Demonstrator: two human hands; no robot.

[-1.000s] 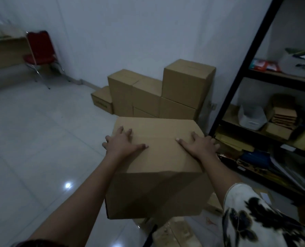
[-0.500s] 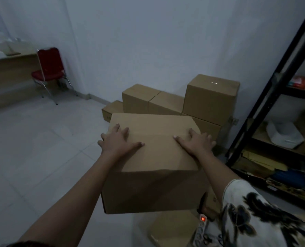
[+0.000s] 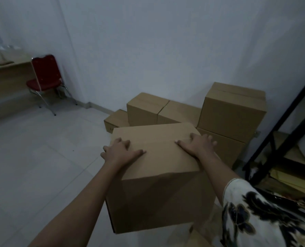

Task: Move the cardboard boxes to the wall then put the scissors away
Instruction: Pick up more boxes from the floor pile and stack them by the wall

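A large closed cardboard box [image 3: 158, 189] is in front of me, held up off the white floor. My left hand [image 3: 120, 152] grips its top left edge, fingers spread over the lid. My right hand [image 3: 196, 146] grips the top right edge the same way. Beyond it, several cardboard boxes stand against the white wall: a low one [image 3: 115, 120], two side by side [image 3: 158, 111], and a tall stack of two [image 3: 232, 111] on the right. No scissors are in view.
A black metal shelf rack [image 3: 280, 122] with paper and cardboard stands at the right. A red chair [image 3: 45, 75] and a wooden desk [image 3: 7, 73] are at the far left wall. Another cardboard piece [image 3: 199, 236] lies on the tiled floor below the box.
The view has swung left and lifted, so the rack slid toward the right edge. The box in my hands has moved closer to the boxes at the wall.
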